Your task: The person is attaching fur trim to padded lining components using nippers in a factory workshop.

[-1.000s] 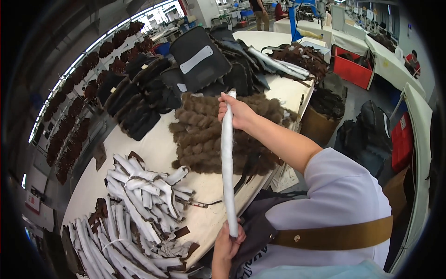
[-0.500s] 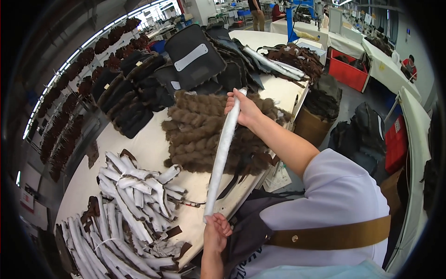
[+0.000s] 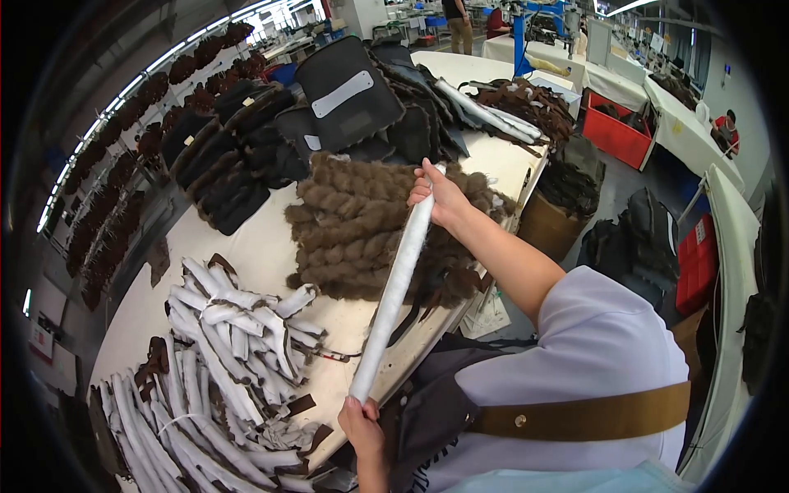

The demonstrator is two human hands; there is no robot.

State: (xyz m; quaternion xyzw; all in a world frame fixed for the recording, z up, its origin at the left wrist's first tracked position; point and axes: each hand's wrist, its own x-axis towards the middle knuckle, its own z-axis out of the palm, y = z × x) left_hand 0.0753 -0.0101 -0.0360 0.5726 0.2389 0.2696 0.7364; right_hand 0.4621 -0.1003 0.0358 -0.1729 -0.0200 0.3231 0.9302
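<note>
- The person's right hand [image 3: 438, 197] is curling its fingers closed around the upper end of a long white strip [image 3: 396, 287], and a little of the strip's tip is poking out above the fist.
- The left hand [image 3: 362, 423] is pinching the strip's lower end, thumb along it and fingers folded in tight.
- Between the two hands the strip is slanting almost straight, its upper part crossing in front of a brown fur bundle [image 3: 345, 205] on the cream-topped table [image 3: 251, 246].
- Nearer the person's left, white strips with dark edges are lying in a loose heap [image 3: 234, 333], and just below it a second batch [image 3: 181, 440] is being held by a thin white tie [image 3: 174, 419].
- Behind the fur, a black panel [image 3: 329, 70] is leaning back on others, showing a pale long patch [image 3: 343, 94].
- Small pale tags [image 3: 248, 102] are sitting on the dark bundles [image 3: 218, 185] beside it, too tiny for me to read.
- Dark lettering [image 3: 434, 462] is showing below the brown strap [image 3: 588, 411] at the person's chest, partly cut off.
- Over on the right, a red box [image 3: 697, 267] is carrying a pale marking I can't make out.
</note>
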